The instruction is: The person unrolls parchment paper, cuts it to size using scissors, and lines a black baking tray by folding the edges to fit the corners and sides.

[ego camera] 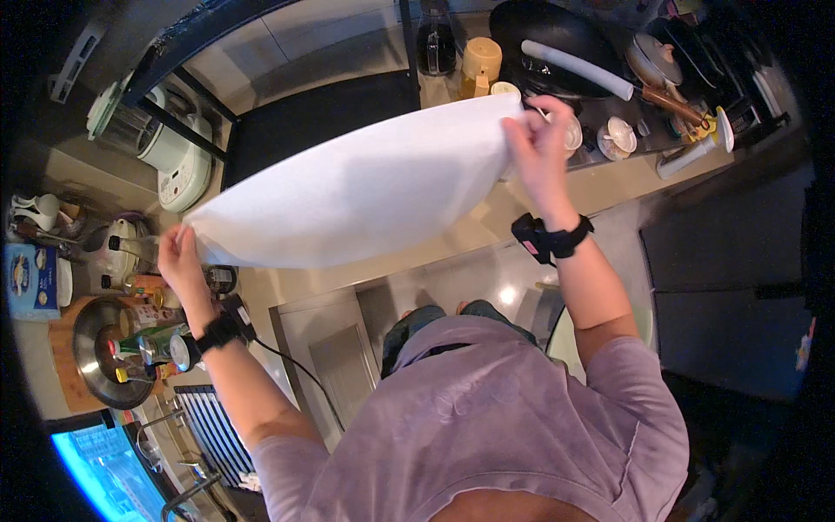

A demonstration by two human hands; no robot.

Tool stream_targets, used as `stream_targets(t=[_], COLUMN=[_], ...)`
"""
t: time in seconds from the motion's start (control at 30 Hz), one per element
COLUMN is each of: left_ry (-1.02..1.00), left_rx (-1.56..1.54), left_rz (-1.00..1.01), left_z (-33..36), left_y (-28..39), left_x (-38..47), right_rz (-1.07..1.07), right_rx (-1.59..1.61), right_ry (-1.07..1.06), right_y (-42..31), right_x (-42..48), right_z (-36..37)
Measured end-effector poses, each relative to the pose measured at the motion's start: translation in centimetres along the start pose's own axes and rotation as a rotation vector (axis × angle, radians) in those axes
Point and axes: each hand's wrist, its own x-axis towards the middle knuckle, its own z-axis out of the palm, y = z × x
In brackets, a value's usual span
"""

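Note:
A white sheet (365,189), whose material I cannot tell, is stretched between my hands over the kitchen counter (293,284). My left hand (181,261) pinches its left corner, close to several bottles. At the upper right corner, my right hand (541,153) grips the sheet beside a small lidded pot. The sheet hangs in a curve from its taut upper edge and hides part of the counter and of the black shelf (313,117) behind it. Both wrists wear black straps with small devices.
A white kitchen appliance (186,160) stands at the left. A yellow-lidded jug (481,59), a black wok (554,39) and a lidded sugar bowl (616,138) are along the back right. Bottles and a round metal tray (98,352) occupy the left counter, near the sink rack (212,434).

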Motion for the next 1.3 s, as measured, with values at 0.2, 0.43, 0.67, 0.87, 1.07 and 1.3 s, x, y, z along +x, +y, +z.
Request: stream_targets(t=[0.2, 0.43, 0.67, 0.87, 1.07, 1.3], left_ry=[0.072, -0.174, -0.382, -0.257, -0.088, 0.132], left_rx=[0.831, 0.939, 1.296, 0.822, 0.383, -0.13], left_rz=[0.265, 0.54, 0.52, 0.508, 0.246, 0.311], left_z=[3.5, 7.6, 11.5, 9.1, 3.1, -3.0], left_y=[0.1, -3.7, -3.3, -2.4, 2.2, 5.5], left_x=[6.9, 11.7, 13.0, 14.1, 13.4, 11.9], right_rz=[-0.183, 0.351, 0.316, -0.006, -0.115, -0.146], right_rx=[-0.704, -0.814, -0.98, -0.679, -0.382, 0.05], right_ry=[-0.433, -0.604, -0.435, -0.227, -0.081, -0.051], right_y=[3.1, 6.3, 7.5, 3.3, -2.2, -4.1], right_x=[3.2, 6.5, 5.9, 5.0, 4.0, 5.9], right_z=[6.2, 12.8, 15.9, 14.5, 11.1, 8.0])
